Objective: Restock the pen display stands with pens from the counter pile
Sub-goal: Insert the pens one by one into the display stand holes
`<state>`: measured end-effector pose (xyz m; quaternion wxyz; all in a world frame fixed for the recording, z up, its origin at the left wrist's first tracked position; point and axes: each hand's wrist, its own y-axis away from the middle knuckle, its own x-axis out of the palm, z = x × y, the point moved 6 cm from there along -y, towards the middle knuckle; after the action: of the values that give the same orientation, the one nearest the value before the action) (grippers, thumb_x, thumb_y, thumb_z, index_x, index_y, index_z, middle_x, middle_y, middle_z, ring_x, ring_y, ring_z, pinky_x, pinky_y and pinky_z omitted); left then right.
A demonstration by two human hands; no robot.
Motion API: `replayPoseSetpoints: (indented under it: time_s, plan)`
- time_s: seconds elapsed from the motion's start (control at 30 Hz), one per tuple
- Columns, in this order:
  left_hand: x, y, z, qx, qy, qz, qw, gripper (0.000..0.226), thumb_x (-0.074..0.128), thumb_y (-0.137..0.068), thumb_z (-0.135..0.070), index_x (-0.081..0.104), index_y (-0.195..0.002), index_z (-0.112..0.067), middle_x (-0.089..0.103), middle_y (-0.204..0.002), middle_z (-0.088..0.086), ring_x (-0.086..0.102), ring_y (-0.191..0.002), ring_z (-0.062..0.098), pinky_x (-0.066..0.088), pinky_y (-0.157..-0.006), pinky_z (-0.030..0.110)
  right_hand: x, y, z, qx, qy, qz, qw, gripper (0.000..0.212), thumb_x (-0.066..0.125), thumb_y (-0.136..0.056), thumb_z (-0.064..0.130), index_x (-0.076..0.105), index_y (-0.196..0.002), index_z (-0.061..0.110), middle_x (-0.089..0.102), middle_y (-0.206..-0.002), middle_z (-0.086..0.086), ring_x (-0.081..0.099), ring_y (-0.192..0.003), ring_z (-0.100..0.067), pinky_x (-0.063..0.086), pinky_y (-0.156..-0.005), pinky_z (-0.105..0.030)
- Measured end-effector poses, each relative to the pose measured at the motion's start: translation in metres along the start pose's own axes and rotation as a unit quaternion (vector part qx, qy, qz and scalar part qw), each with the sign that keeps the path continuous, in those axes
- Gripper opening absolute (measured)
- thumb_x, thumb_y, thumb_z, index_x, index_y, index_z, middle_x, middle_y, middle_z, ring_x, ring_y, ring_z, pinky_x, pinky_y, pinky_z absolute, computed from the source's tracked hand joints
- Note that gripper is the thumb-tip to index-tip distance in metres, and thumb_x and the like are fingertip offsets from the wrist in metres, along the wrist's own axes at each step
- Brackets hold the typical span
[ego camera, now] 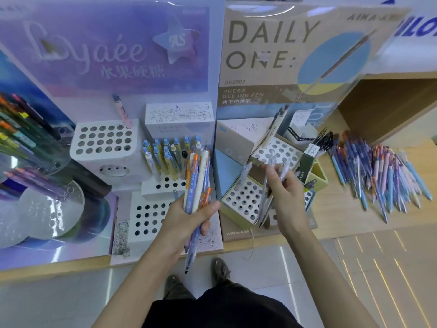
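My left hand (pixel 189 218) grips a bunch of coloured pens (pixel 197 178), orange, blue and cream, held upright in front of the purple display stand (pixel 151 214). My right hand (pixel 283 192) holds several clear pens (pixel 267 185) over the beige "Daily One" stand's white hole tray (pixel 243 200). A row of blue-capped pens (pixel 168 152) stands in the purple stand's middle tier. The counter pile of pens (pixel 380 176) lies on the wooden counter at the right.
A white holed block (pixel 104 140) holds one pink pen (pixel 123 110). A round acrylic carousel with coloured pens (pixel 26 138) stands at the left. A yellow-green cup (pixel 319 176) and a small box of dark pens (pixel 316 147) sit between stand and pile.
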<state>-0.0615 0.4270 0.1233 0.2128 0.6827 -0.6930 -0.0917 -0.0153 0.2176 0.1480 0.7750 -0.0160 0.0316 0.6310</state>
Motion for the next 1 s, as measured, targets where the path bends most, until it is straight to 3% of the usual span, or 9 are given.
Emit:
replayPoseSetpoints:
  time_s: [0.07, 0.23, 0.4, 0.47, 0.57, 0.63, 0.73, 0.87, 1.0]
  plan:
    - [0.000, 0.000, 0.000, -0.001, 0.014, -0.006, 1.000, 0.046, 0.081, -0.053, -0.041, 0.059, -0.083, -0.014, 0.053, -0.056, 0.002, 0.047, -0.043, 0.012, 0.043, -0.044, 0.025, -0.002, -0.003, 0.001, 0.002, -0.001, -0.002, 1.000, 0.026, 0.062, -0.091, 0.024, 0.055, -0.067, 0.032, 0.051, -0.059, 0.012, 0.047, -0.056, -0.008, 0.040, -0.056, -0.024]
    - [-0.002, 0.001, 0.001, 0.003, 0.025, -0.016, 1.000, 0.041, 0.081, -0.055, -0.040, 0.063, -0.084, -0.017, 0.053, -0.056, 0.002, 0.047, -0.042, 0.012, 0.044, -0.043, 0.023, -0.006, -0.003, -0.002, -0.006, 0.047, -0.037, 0.998, 0.032, 0.072, -0.083, 0.021, 0.049, -0.061, 0.022, 0.049, -0.061, -0.017, 0.047, -0.058, -0.025, 0.041, -0.057, -0.030]
    - [-0.008, 0.003, 0.004, -0.005, 0.011, -0.027, 1.000, 0.048, 0.079, -0.056, -0.042, 0.060, -0.088, -0.012, 0.053, -0.054, 0.001, 0.047, -0.042, 0.013, 0.040, -0.046, 0.026, 0.001, -0.001, -0.010, -0.008, 0.128, -0.048, 0.991, 0.021, 0.073, -0.082, 0.026, 0.062, -0.067, 0.016, 0.064, -0.058, 0.007, 0.053, -0.049, 0.001, 0.037, -0.049, -0.010]
    - [-0.010, 0.004, 0.005, -0.006, 0.017, -0.032, 0.999, 0.047, 0.080, -0.055, -0.038, 0.058, -0.086, -0.010, 0.052, -0.054, 0.000, 0.046, -0.042, 0.012, 0.043, -0.043, 0.024, 0.004, 0.000, -0.014, -0.002, 0.123, -0.054, 0.991, 0.020, 0.072, -0.082, 0.027, 0.065, -0.070, 0.012, 0.065, -0.058, 0.007, 0.053, -0.048, 0.004, 0.036, -0.049, -0.006]
    - [-0.012, 0.006, 0.004, -0.007, 0.025, -0.028, 0.999, 0.040, 0.078, -0.057, -0.033, 0.056, -0.082, -0.011, 0.051, -0.053, -0.002, 0.045, -0.042, 0.011, 0.043, -0.044, 0.022, 0.009, 0.001, -0.017, -0.016, 0.150, -0.060, 0.987, 0.037, 0.071, -0.082, 0.033, 0.060, -0.069, 0.000, 0.062, -0.063, -0.014, 0.043, -0.046, -0.006, 0.033, -0.046, -0.016]
    - [-0.012, 0.007, 0.005, -0.010, 0.024, -0.025, 0.999, 0.037, 0.077, -0.060, -0.030, 0.056, -0.082, -0.010, 0.050, -0.053, -0.001, 0.045, -0.042, 0.011, 0.044, -0.044, 0.021, 0.012, 0.002, -0.016, -0.032, 0.163, -0.067, 0.984, 0.039, 0.070, -0.082, 0.036, 0.059, -0.069, 0.001, 0.059, -0.064, -0.021, 0.045, -0.051, -0.025, 0.037, -0.050, -0.029]
    - [-0.012, 0.008, 0.006, -0.014, 0.018, -0.023, 0.999, 0.039, 0.076, -0.060, -0.031, 0.056, -0.083, -0.008, 0.049, -0.052, -0.001, 0.044, -0.042, 0.011, 0.044, -0.044, 0.022, 0.016, 0.004, -0.013, -0.047, 0.164, -0.077, 0.982, 0.031, 0.072, -0.082, 0.031, 0.058, -0.068, 0.008, 0.059, -0.061, -0.016, 0.053, -0.058, -0.029, 0.042, -0.055, -0.035]
    - [-0.013, 0.009, 0.007, -0.020, 0.018, -0.018, 0.999, 0.039, 0.077, -0.060, -0.031, 0.057, -0.085, -0.009, 0.051, -0.052, -0.003, 0.045, -0.042, 0.010, 0.045, -0.044, 0.021, 0.022, 0.003, -0.009, -0.074, 0.223, -0.069, 0.970, 0.033, 0.073, -0.082, 0.025, 0.051, -0.063, 0.010, 0.042, -0.046, 0.006, 0.040, -0.044, -0.007, 0.029, -0.043, -0.016]
    - [-0.015, 0.009, 0.007, -0.020, 0.023, -0.015, 0.999, 0.041, 0.078, -0.059, -0.032, 0.058, -0.086, -0.009, 0.052, -0.053, -0.003, 0.046, -0.042, 0.010, 0.045, -0.045, 0.021, 0.031, 0.006, -0.009, -0.071, 0.257, -0.032, 0.963, 0.039, 0.070, -0.085, 0.025, 0.040, -0.061, 0.024, 0.034, -0.047, 0.011, 0.040, -0.045, -0.006, 0.027, -0.043, -0.015]
